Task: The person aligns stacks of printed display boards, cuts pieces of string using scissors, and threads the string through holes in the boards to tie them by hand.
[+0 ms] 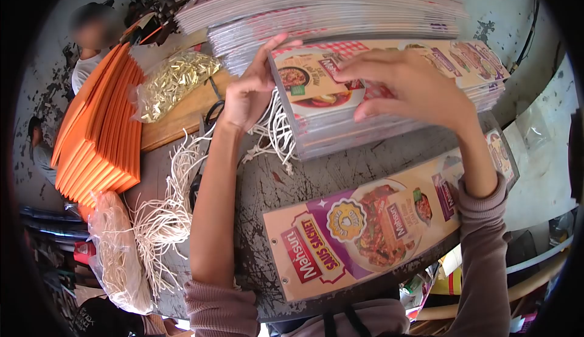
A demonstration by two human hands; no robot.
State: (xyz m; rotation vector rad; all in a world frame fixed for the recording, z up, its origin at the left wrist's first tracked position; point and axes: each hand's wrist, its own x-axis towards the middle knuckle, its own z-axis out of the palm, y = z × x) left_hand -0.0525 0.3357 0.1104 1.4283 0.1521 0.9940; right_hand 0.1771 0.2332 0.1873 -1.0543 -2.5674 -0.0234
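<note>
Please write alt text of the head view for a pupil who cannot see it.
A person's left hand is at the edge of a stack of printed food panels, the right hand over its top. Another panel lies nearer on the scuffed table; white cords and flat orange pieces are at left.

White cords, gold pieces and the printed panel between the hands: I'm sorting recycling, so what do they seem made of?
White cords: likely cotton-like fibre, matte and limp. Gold pieces: perhaps metal, given bright glints; metallic plastic is possible. Printed panel: probably paper or card with glossy plastic film, given its smooth sheen.
</note>
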